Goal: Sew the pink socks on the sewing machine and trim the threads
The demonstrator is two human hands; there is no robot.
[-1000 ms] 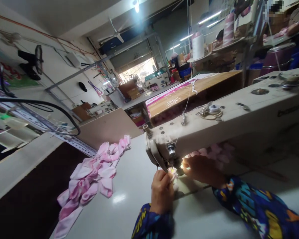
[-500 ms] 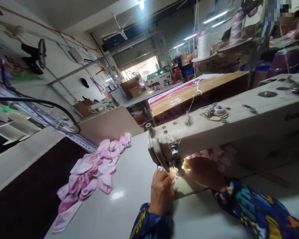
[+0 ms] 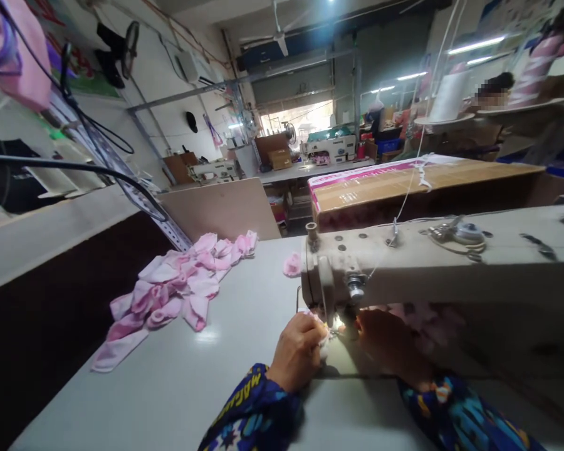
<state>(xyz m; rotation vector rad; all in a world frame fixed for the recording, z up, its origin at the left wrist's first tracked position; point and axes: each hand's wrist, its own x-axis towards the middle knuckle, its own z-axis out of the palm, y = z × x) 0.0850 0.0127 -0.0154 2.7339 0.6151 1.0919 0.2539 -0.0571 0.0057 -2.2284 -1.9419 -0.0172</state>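
Observation:
My left hand (image 3: 298,351) is closed on a small pink fabric piece (image 3: 320,321), left of the needle area of a sewing machine (image 3: 418,275). Its fingertips press the cloth down on the machine bed beside the presser foot. My right hand (image 3: 390,341) reaches under the machine arm in shadow, fingers curled close to the lit needle area; what they pinch, if anything, is hidden. Behind that hand, more pink cloth (image 3: 425,319) lies under the arm. Another pink scrap (image 3: 292,264) sits behind the machine head.
A heap of pink fabric pieces (image 3: 183,282) lies on the left of the white table (image 3: 169,388). Beyond the machine stands a cardboard box (image 3: 380,188). A white thread cone (image 3: 450,94) is at upper right, and a black cable (image 3: 84,168) crosses the left side.
The view has turned, shifting the scene. My right hand now sits slightly apart from the needle, and a pink scrap behind the machine head has come into view. My left hand still grips the fabric.

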